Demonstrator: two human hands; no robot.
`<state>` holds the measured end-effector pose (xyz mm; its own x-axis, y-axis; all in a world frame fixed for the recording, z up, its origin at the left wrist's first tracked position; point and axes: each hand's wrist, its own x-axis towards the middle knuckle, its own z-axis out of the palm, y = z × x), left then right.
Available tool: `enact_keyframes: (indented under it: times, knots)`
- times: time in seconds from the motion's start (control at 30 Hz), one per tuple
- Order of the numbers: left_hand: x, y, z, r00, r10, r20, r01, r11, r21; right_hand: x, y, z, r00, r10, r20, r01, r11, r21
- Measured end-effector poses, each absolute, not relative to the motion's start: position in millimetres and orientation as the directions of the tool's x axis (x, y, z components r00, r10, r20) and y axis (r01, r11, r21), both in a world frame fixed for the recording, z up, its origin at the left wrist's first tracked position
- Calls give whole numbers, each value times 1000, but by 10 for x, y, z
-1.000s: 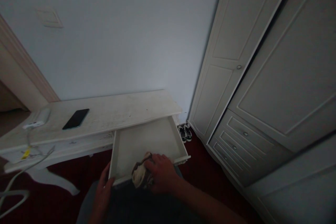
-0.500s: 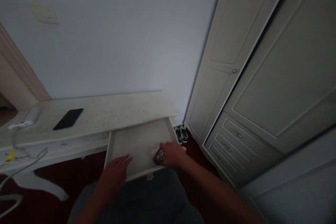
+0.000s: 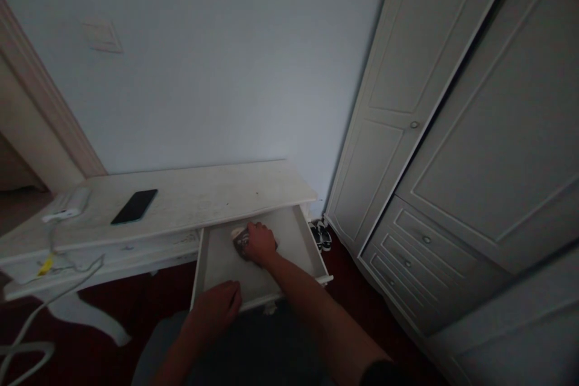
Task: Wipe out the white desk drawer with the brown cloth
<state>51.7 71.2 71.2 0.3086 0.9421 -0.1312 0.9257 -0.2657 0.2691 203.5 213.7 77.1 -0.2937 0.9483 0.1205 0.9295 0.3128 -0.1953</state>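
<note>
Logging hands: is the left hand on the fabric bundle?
No, the right hand is on the fabric bundle; the left hand is apart.

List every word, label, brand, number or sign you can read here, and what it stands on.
No readable text anywhere.
Yellow tag: too small and blurred to tell if anything is printed.
Cloth: pale marks, too blurred to read.
Phone: dark screen, no text visible.

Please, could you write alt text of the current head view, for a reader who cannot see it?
A person's right hand is on a bunched, patterned cloth inside the open drawer of a white table, with the left hand at the drawer's near left corner. A phone lies on the table; shoes stand on the red floor beside a wardrobe.
</note>
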Motion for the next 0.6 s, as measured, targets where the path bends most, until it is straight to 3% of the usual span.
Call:
enact_keyframes:
  times: [0.13,0.27,0.43,0.6]
  knots:
    - [528,724,726,301,941,-155,932,-256,256,1601,2174,698,-303,936,180,908,341,-242]
    - [515,743,729,274,935,-226,941,-211,266,1354,2062,575,-524,828,200,796,560,-230]
    - [518,722,786,282,922,-265,941,-212,264,1678,1929,468,-849,522,78,517,852,-74]
    - [522,692,848,289,912,-289,931,-198,307,2415,1953,572,-920,388,-55,390,920,-39]
